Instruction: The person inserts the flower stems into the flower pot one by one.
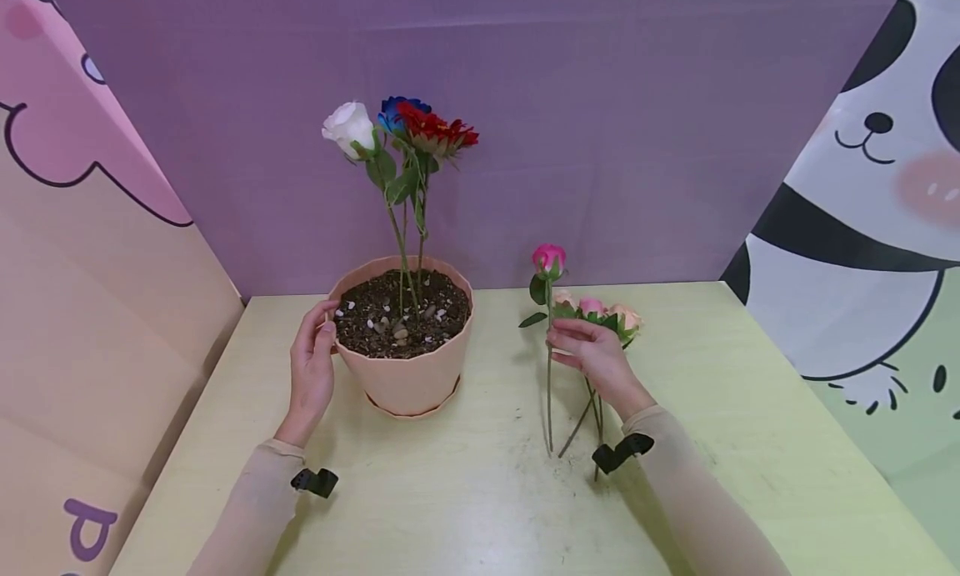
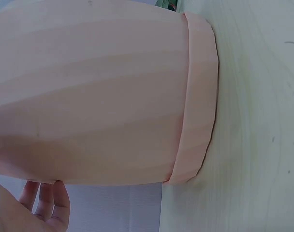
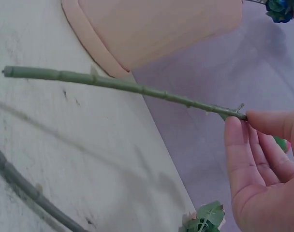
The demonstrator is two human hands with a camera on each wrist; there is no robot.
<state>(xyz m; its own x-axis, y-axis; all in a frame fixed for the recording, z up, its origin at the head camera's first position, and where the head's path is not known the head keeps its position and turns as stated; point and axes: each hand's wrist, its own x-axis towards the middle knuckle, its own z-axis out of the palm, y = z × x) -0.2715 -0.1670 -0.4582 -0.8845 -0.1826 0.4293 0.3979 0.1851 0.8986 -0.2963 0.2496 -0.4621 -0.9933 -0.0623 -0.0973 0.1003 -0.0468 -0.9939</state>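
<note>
A pink flowerpot filled with dark soil and pebbles stands on the table. White, blue and red flowers rise from its soil on green stems. At the pot's left side my left hand touches the wall near the rim; in the left wrist view its fingertips meet the pot's outside. Between thumb and fingers my right hand pinches the stem of a deep-pink rose, held upright right of the pot. The stem's lower end shows bare in the right wrist view.
Partly behind my right hand, several peach and pink flowers lie on the table, stems towards me. A purple backdrop stands behind the table. Printed panels flank it, with a panda on the right one.
</note>
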